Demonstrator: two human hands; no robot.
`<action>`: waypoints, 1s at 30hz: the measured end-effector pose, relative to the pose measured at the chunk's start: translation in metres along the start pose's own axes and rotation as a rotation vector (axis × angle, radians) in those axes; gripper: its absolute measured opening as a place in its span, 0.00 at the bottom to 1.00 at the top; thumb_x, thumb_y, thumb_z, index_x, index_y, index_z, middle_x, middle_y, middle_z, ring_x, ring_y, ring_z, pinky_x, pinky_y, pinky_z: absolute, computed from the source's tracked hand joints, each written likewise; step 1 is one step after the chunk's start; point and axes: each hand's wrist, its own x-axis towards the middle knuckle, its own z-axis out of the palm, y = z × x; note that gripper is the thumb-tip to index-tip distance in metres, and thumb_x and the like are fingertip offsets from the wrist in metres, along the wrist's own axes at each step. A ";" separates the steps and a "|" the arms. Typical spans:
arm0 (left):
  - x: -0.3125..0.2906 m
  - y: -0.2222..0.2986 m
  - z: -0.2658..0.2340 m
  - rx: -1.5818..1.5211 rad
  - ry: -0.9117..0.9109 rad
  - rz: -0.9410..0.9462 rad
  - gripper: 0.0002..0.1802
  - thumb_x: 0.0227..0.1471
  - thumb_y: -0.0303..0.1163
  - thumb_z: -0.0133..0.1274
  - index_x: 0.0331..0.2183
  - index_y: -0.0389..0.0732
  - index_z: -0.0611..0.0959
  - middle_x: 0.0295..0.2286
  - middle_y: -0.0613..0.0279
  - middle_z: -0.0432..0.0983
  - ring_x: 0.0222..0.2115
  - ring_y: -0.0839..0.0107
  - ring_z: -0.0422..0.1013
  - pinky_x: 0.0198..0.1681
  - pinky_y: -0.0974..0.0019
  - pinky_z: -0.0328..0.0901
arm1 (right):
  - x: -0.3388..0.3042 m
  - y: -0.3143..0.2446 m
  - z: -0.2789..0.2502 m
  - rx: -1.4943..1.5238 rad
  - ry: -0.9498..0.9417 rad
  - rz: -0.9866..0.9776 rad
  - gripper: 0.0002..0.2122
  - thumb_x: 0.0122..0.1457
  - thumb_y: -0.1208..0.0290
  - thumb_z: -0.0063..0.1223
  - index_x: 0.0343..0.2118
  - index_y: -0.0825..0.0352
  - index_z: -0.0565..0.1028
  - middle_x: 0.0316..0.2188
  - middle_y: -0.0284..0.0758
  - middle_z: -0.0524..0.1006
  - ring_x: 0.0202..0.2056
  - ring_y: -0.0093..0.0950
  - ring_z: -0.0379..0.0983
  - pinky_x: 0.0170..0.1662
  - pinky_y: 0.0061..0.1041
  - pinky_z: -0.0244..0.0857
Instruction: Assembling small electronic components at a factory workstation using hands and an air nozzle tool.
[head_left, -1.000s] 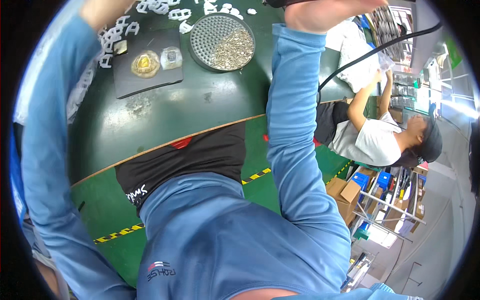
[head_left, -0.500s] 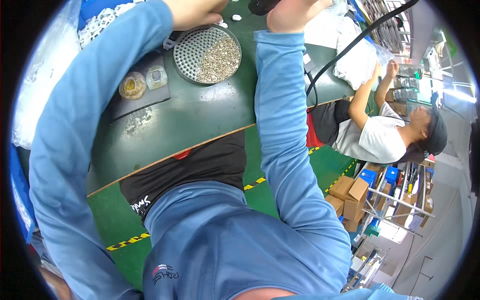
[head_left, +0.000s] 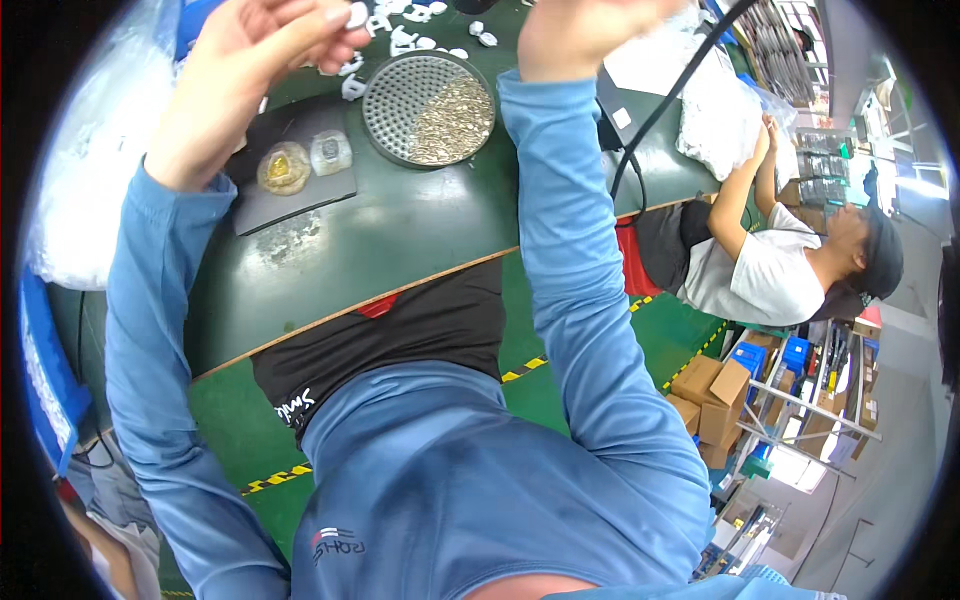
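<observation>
My left hand (head_left: 262,62) is raised over the far left of the green table, thumb and fingers closed on a small white plastic part (head_left: 357,15). My right hand (head_left: 590,38) is at the top edge, beyond the round tray; its fingers are smeared and cut off, so what it holds cannot be made out. Between my forearms lies a round grey tray (head_left: 388,112) with a dimpled bottom. Small brass-coloured metal pieces (head_left: 453,122) heap in its right half. Several white plastic parts (head_left: 405,40) lie scattered beyond the tray.
A dark flat plate (head_left: 300,205) bears a yellowish round lump (head_left: 284,168) and a clear one (head_left: 331,152). A black cable (head_left: 680,90) crosses at right. White bags (head_left: 715,125) lie near a co-worker (head_left: 770,270). Clear plastic sheeting (head_left: 100,150) is at far left.
My left hand has moved left, away from the tray's far rim, and now shows a white part at its fingertips. The black object by my right hand has mostly left view.
</observation>
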 end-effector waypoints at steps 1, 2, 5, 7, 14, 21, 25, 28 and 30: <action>-0.010 -0.011 -0.010 -0.068 -0.013 -0.006 0.17 0.61 0.34 0.59 0.49 0.35 0.80 0.33 0.67 0.78 0.34 0.80 0.71 0.40 0.74 0.66 | -0.002 0.005 -0.002 -0.179 0.101 -0.281 0.31 0.53 0.78 0.67 0.60 0.69 0.66 0.42 0.35 0.72 0.41 0.27 0.69 0.46 0.24 0.67; -0.005 -0.026 -0.019 -0.103 -0.111 -0.023 0.23 0.67 0.36 0.52 0.57 0.33 0.74 0.37 0.64 0.79 0.37 0.80 0.73 0.44 0.74 0.67 | 0.007 -0.007 -0.024 -0.280 -0.106 -0.478 0.28 0.50 0.79 0.69 0.55 0.70 0.70 0.39 0.36 0.74 0.38 0.28 0.71 0.42 0.24 0.68; -0.023 -0.031 -0.024 -0.211 -0.144 0.020 0.22 0.65 0.36 0.54 0.55 0.34 0.75 0.40 0.61 0.79 0.41 0.77 0.74 0.48 0.73 0.68 | -0.017 -0.044 -0.007 -0.319 -0.607 -0.521 0.19 0.44 0.81 0.72 0.41 0.72 0.80 0.32 0.40 0.79 0.30 0.33 0.76 0.34 0.27 0.71; -0.026 -0.033 -0.020 -0.232 -0.121 0.029 0.22 0.65 0.36 0.55 0.55 0.34 0.75 0.40 0.61 0.79 0.42 0.77 0.74 0.50 0.72 0.68 | -0.037 -0.048 0.015 -0.162 -0.618 -0.356 0.18 0.45 0.79 0.74 0.41 0.73 0.81 0.36 0.43 0.80 0.34 0.35 0.79 0.36 0.28 0.73; -0.033 -0.017 -0.005 -0.467 -0.037 0.031 0.16 0.60 0.23 0.57 0.49 0.34 0.75 0.35 0.60 0.82 0.38 0.74 0.78 0.47 0.70 0.72 | -0.054 -0.052 0.021 -0.174 -0.720 -0.067 0.17 0.49 0.79 0.71 0.43 0.69 0.82 0.35 0.40 0.79 0.31 0.32 0.77 0.34 0.25 0.71; -0.029 -0.029 -0.009 -0.036 -0.119 0.079 0.14 0.62 0.33 0.59 0.46 0.37 0.80 0.39 0.62 0.79 0.41 0.76 0.75 0.50 0.71 0.69 | -0.057 -0.045 0.014 -0.181 -0.729 -0.124 0.14 0.49 0.80 0.70 0.40 0.69 0.82 0.28 0.36 0.77 0.27 0.27 0.75 0.30 0.24 0.68; -0.027 -0.033 -0.019 0.039 -0.157 -0.074 0.10 0.61 0.35 0.60 0.38 0.37 0.82 0.35 0.66 0.79 0.36 0.79 0.74 0.44 0.72 0.69 | -0.057 -0.041 0.012 -0.203 -0.779 -0.211 0.15 0.48 0.80 0.70 0.41 0.67 0.82 0.22 0.33 0.74 0.22 0.25 0.72 0.26 0.24 0.65; -0.028 -0.039 -0.020 0.025 -0.129 -0.003 0.11 0.61 0.36 0.60 0.38 0.37 0.82 0.34 0.66 0.79 0.36 0.79 0.74 0.43 0.73 0.69 | -0.059 -0.047 0.016 -0.171 -0.770 -0.052 0.15 0.48 0.80 0.71 0.42 0.67 0.83 0.20 0.31 0.72 0.20 0.22 0.68 0.24 0.22 0.62; -0.029 -0.039 -0.021 -0.030 -0.153 -0.021 0.12 0.62 0.37 0.60 0.38 0.37 0.83 0.33 0.66 0.79 0.36 0.79 0.74 0.43 0.72 0.69 | -0.058 -0.050 0.016 -0.173 -0.769 -0.039 0.15 0.49 0.80 0.71 0.41 0.67 0.83 0.20 0.30 0.71 0.20 0.21 0.67 0.24 0.22 0.61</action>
